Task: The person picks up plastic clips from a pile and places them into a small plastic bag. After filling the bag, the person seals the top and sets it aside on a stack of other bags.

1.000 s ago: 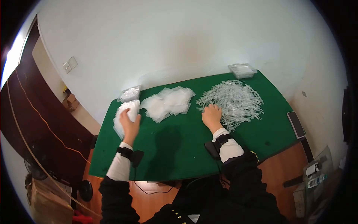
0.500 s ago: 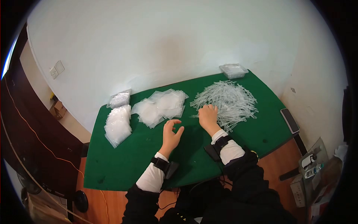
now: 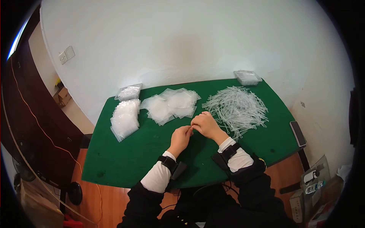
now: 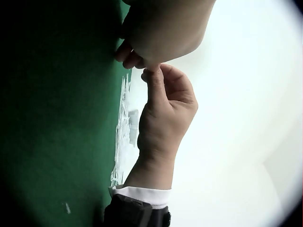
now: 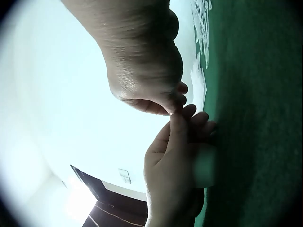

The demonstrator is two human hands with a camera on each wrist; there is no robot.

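Over the middle of the green table point(image 3: 152, 159), my two hands meet fingertip to fingertip. My left hand point(image 3: 180, 140) has its thumb and forefinger drawn together against the right fingertips. My right hand point(image 3: 205, 124) pinches with thumb and forefinger, the other fingers curled; what lies between the fingertips is hidden. Both wrist views show the pinch close up, the left hand point(image 5: 173, 165) below the right in one, the right hand point(image 4: 163, 113) below the left in the other. Just beyond my right hand spreads a loose pile of clear plastic strips point(image 3: 239, 108) with looped ends.
A fanned stack of clear bags point(image 3: 125, 121) lies at the left, with a packed bundle point(image 3: 129, 92) behind it. Loose translucent bags point(image 3: 171, 104) spread along the middle back. A clear tray point(image 3: 248, 77) stands at the back right corner, a phone point(image 3: 297, 133) at the right edge.
My left hand has come right, away from the fanned bags, to meet the right fingertips. My right hand has drawn back from the pile; the thin strip that showed at its fingertips is now hidden.
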